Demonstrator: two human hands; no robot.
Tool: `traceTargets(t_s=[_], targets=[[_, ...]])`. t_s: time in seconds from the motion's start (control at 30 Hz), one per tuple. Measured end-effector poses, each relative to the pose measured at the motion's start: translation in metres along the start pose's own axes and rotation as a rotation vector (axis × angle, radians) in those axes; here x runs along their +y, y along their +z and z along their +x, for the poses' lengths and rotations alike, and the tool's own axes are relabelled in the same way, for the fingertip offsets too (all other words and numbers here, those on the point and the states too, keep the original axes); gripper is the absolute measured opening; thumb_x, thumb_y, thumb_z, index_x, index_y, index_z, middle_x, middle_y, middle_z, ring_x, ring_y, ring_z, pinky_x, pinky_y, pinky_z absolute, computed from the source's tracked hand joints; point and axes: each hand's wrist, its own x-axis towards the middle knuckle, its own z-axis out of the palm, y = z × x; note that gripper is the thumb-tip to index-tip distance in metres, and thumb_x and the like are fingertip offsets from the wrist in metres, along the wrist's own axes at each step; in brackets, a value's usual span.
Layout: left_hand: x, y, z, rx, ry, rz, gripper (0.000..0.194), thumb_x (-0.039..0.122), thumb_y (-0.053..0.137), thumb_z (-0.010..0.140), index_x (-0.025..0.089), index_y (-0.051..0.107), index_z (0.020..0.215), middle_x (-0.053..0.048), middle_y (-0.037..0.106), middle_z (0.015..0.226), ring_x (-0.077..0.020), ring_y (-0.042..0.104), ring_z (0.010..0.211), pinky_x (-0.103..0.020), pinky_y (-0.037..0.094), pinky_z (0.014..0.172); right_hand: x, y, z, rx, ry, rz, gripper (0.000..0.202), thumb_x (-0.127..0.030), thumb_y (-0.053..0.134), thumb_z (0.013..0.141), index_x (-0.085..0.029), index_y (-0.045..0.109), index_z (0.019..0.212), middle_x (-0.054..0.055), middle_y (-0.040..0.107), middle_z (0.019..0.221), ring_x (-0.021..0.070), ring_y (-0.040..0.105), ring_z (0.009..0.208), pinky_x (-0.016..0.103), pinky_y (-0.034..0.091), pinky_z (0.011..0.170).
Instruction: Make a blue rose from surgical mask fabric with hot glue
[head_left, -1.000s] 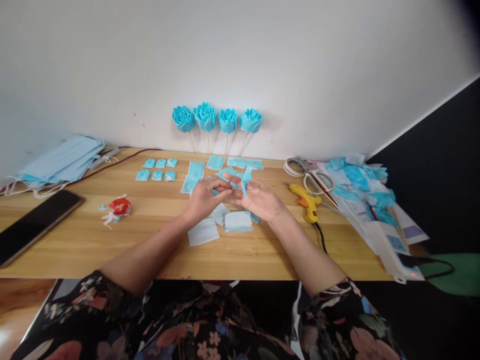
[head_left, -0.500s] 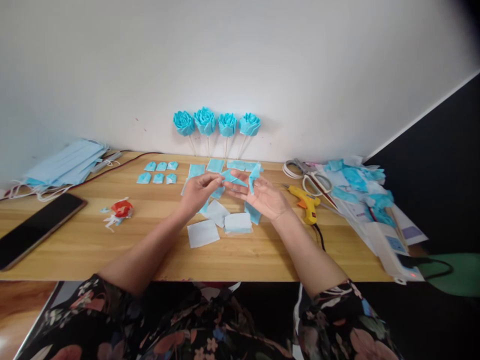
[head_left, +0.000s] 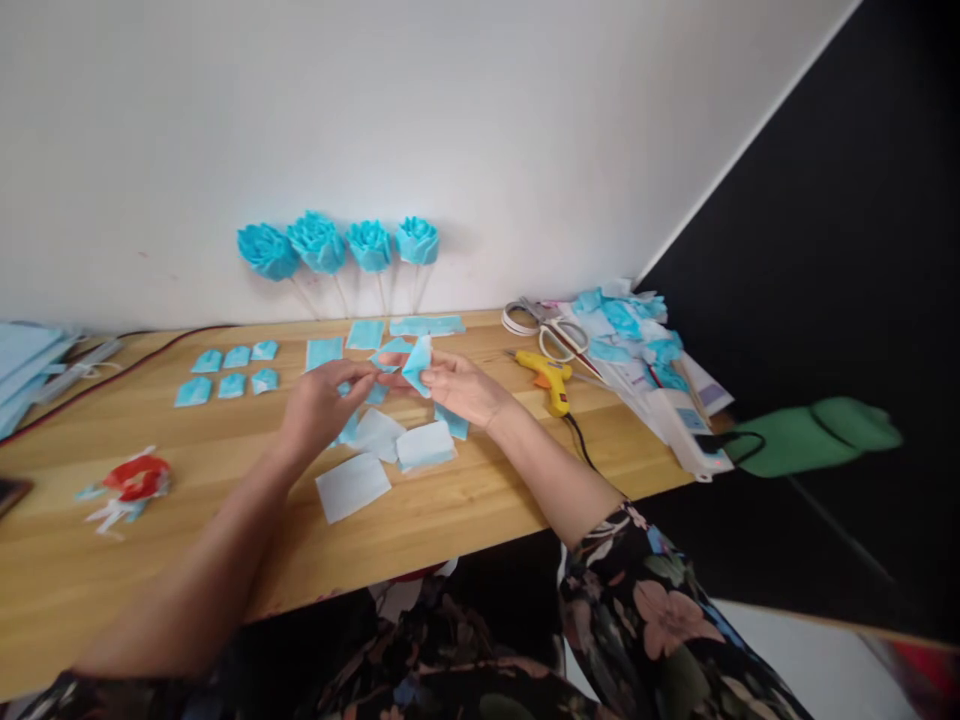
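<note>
In my right hand (head_left: pixel 469 390) is a folded piece of light blue mask fabric (head_left: pixel 418 366), pinched between thumb and fingers and standing upright. My left hand (head_left: pixel 326 408) is closed in a pinch, its fingertips meeting the fingers of the right; what lies between them is too small to make out. Below both hands, white fabric rectangles (head_left: pixel 354 487) and blue fabric squares (head_left: pixel 324 352) lie on the wooden table. A blue strip (head_left: pixel 427 326) is behind them. Several folded blue petals (head_left: pixel 236 357) sit in two rows to the left.
Several blue fabric roses (head_left: pixel 316 242) on sticks lean against the wall. On the right are a yellow glue gun (head_left: pixel 549 380), scissors (head_left: pixel 564 340), scraps (head_left: pixel 622 318), a white power strip (head_left: pixel 686 432) and a green bottle (head_left: pixel 810 437). Far left: a red wrapper (head_left: pixel 139 478) and face masks (head_left: pixel 26 365).
My view has turned to the right, so the table things appear further left. The fabric in my right hand now shows a broader folded face, and the thumb presses on it.
</note>
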Motion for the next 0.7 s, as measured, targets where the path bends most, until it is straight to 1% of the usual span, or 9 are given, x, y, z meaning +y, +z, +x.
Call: traceTargets(t_s=[0.07, 0.13, 0.3, 0.4, 0.47, 0.53, 0.63, 0.7], targets=[[-0.001, -0.001, 0.001, -0.012, 0.020, 0.061, 0.023, 0.036, 0.056, 0.086, 0.023, 0.074, 0.080, -0.002, 0.075, 0.082, -0.0189, 0.064, 0.074, -0.029, 0.045, 0.068, 0.001, -0.001, 0.001, -0.019, -0.023, -0.024, 0.035, -0.045, 0.083, 0.070, -0.024, 0.076, 0.097, 0.005, 0.076, 0.110, 0.0250, 0.068, 0.112, 0.043, 0.052, 0.098], [-0.003, -0.001, 0.000, -0.009, 0.032, 0.123, 0.023, 0.035, 0.054, 0.085, 0.024, 0.074, 0.079, -0.002, 0.072, 0.076, -0.0188, 0.062, 0.070, -0.029, 0.043, 0.066, 0.003, -0.002, 0.001, -0.042, -0.049, -0.049, 0.035, -0.046, 0.082, 0.071, -0.024, 0.077, 0.097, 0.005, 0.076, 0.110, 0.0245, 0.067, 0.113, 0.041, 0.052, 0.098], [-0.006, 0.003, -0.002, 0.021, 0.017, 0.235, 0.018, 0.031, 0.055, 0.082, 0.023, 0.071, 0.080, -0.002, 0.070, 0.075, -0.0192, 0.059, 0.067, -0.029, 0.038, 0.061, 0.007, -0.005, 0.003, -0.083, -0.052, -0.067, 0.030, -0.044, 0.083, 0.071, -0.024, 0.078, 0.093, 0.005, 0.075, 0.113, 0.0231, 0.064, 0.118, 0.040, 0.046, 0.106], [-0.008, 0.005, -0.002, 0.047, 0.054, 0.307, 0.016, 0.033, 0.056, 0.082, 0.023, 0.065, 0.072, -0.003, 0.066, 0.069, -0.0202, 0.057, 0.065, -0.030, 0.035, 0.059, 0.011, -0.005, 0.004, -0.098, -0.034, -0.075, 0.031, -0.044, 0.085, 0.069, -0.024, 0.078, 0.092, 0.004, 0.075, 0.113, 0.0232, 0.063, 0.119, 0.039, 0.045, 0.107], [-0.010, 0.005, -0.002, 0.054, 0.083, 0.358, 0.021, 0.035, 0.057, 0.083, 0.023, 0.060, 0.067, -0.003, 0.063, 0.066, -0.0213, 0.057, 0.065, -0.031, 0.033, 0.057, 0.013, -0.005, 0.005, -0.104, -0.025, -0.076, 0.031, -0.044, 0.084, 0.069, -0.025, 0.077, 0.092, 0.003, 0.074, 0.114, 0.0226, 0.063, 0.119, 0.037, 0.044, 0.107], [-0.011, 0.005, -0.002, 0.056, 0.102, 0.394, 0.022, 0.035, 0.055, 0.084, 0.023, 0.058, 0.066, -0.004, 0.063, 0.066, -0.0220, 0.056, 0.065, -0.032, 0.033, 0.058, 0.014, -0.004, 0.005, -0.094, -0.023, -0.077, 0.029, -0.043, 0.082, 0.071, -0.025, 0.077, 0.093, 0.002, 0.074, 0.115, 0.0215, 0.063, 0.118, 0.036, 0.043, 0.107], [-0.014, 0.004, -0.002, 0.072, 0.116, 0.411, 0.019, 0.032, 0.053, 0.085, 0.023, 0.060, 0.069, -0.005, 0.066, 0.069, -0.0227, 0.058, 0.066, -0.033, 0.035, 0.060, 0.013, -0.004, 0.004, -0.069, -0.018, -0.071, 0.029, -0.045, 0.080, 0.074, -0.025, 0.076, 0.095, 0.002, 0.074, 0.114, 0.0206, 0.064, 0.114, 0.034, 0.045, 0.102], [-0.015, 0.004, -0.001, 0.093, 0.125, 0.406, 0.019, 0.031, 0.052, 0.085, 0.023, 0.061, 0.071, -0.004, 0.067, 0.069, -0.0226, 0.059, 0.067, -0.034, 0.037, 0.061, 0.012, -0.004, 0.004, -0.039, 0.001, -0.070, 0.031, -0.047, 0.080, 0.072, -0.025, 0.076, 0.093, 0.003, 0.074, 0.110, 0.0208, 0.065, 0.111, 0.034, 0.046, 0.099]])
